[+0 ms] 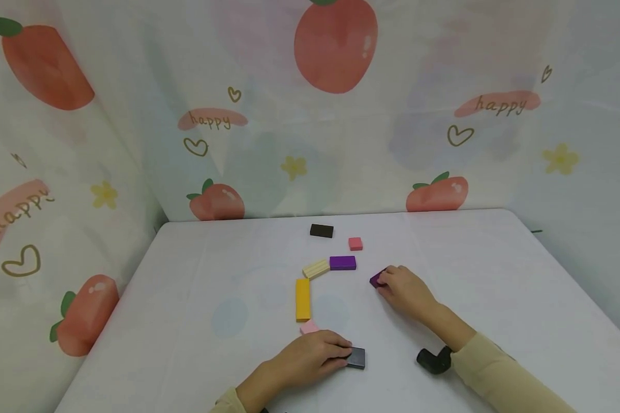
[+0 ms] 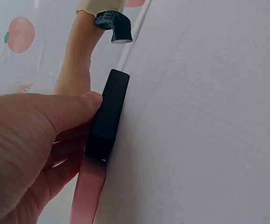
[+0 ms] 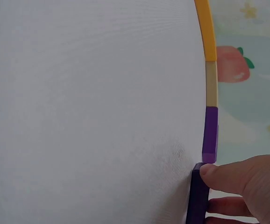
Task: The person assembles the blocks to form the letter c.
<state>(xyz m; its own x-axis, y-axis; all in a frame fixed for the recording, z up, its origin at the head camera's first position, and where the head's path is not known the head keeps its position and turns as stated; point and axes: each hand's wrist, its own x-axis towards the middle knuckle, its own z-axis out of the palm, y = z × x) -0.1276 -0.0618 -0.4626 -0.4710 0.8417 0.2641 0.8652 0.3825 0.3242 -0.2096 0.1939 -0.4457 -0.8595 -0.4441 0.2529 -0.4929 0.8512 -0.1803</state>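
Observation:
In the head view my left hand (image 1: 315, 355) holds a dark grey block (image 1: 357, 358) at the front of the table, thumb on one side and fingers on the other. The left wrist view shows that dark block (image 2: 108, 116) end to end with a pink block (image 2: 87, 189). Farther right, my right hand (image 1: 405, 289) pinches a dark purple block (image 1: 375, 279), partly covered by the fingers. A brighter purple block (image 1: 343, 263) lies to its left, touching a cream ridged block (image 1: 316, 269). Below them a yellow block (image 1: 302, 300) runs toward the pink block (image 1: 309, 327).
A black block (image 1: 321, 230) and a small coral-red block (image 1: 355, 244) lie farther back on the white table (image 1: 444, 246). A black wrist-worn device (image 1: 435, 360) sticks out by the right sleeve. Printed cloth (image 1: 341, 137) stands along the back and sides.

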